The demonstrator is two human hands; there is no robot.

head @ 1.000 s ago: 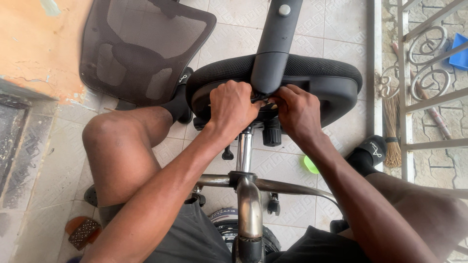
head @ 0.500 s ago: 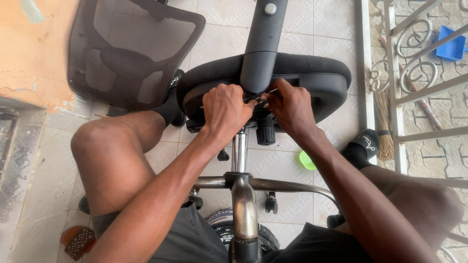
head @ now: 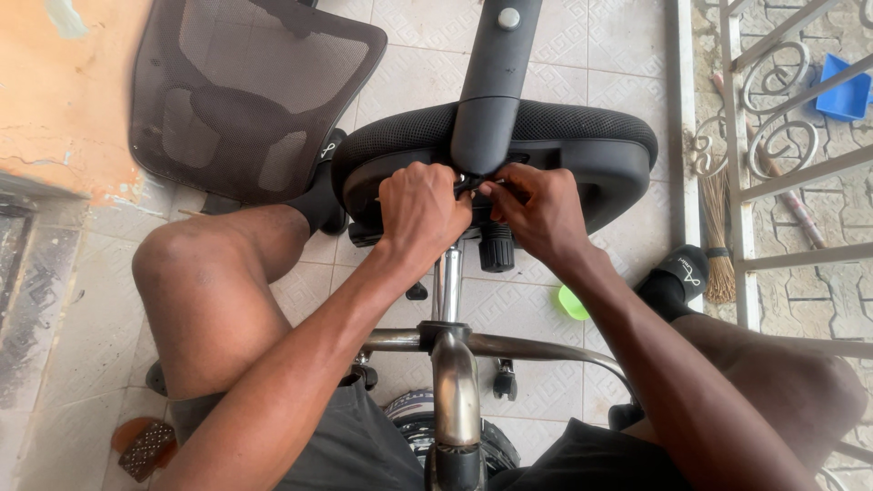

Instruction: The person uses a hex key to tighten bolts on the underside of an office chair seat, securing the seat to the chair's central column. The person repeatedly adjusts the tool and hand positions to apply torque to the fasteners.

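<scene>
Black padded office-chair seat (head: 582, 145): lies overturned on the tiled floor, underside facing the person.
Left hand (head: 420, 211): fist curled tight at the seat's mechanism; what it pinches is hidden.
Right hand (head: 536, 211): fingertips pressed together beside it.
Chrome gas-lift column (head: 447, 289): just below both hands.
Mesh backrest (head: 241, 91): apart, left.
</scene>
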